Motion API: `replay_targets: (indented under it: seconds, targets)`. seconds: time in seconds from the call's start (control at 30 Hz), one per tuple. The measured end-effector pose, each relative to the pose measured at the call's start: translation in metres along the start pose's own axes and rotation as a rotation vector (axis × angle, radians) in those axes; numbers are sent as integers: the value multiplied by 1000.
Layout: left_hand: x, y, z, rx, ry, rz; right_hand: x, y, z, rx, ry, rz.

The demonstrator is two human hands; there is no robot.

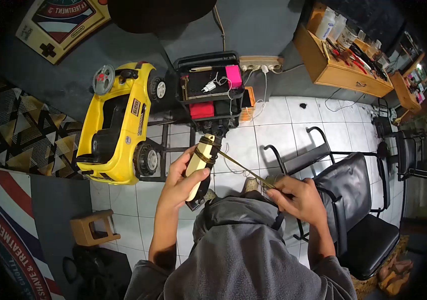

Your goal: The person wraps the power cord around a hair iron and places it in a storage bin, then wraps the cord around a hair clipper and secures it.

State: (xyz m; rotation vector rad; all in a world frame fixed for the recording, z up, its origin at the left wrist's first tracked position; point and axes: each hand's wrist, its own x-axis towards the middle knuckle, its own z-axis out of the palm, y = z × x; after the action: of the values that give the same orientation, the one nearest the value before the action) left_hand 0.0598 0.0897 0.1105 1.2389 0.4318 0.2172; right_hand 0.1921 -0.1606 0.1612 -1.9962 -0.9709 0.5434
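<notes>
My left hand (pixel 183 175) is closed around a long cream-and-black handheld device (pixel 200 161), held tilted with its upper end pointing away from me. Several turns of a thin olive-brown cord (pixel 238 165) are wound around the upper part of the device. From there the cord runs taut, down and to the right, into my right hand (pixel 298 196). The fingers of that hand pinch the cord at about waist height, apart from the device. My left thumb lies along the cream side, and the palm hides part of the lower body.
Beyond my hands stands a black tiered cart (pixel 208 95) holding a pink box (pixel 233 76) and a white charger (pixel 208 87). A yellow toy car (pixel 116 125) is at left, a black padded chair (pixel 348 185) at right. Bottles and tools crowd a wooden counter (pixel 333 75).
</notes>
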Motion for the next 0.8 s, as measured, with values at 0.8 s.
replay_targets:
  seconds: [0.8]
  targets:
    - [6, -2, -11, -330, -76, -122, -5, 45, 12, -476, -42, -202]
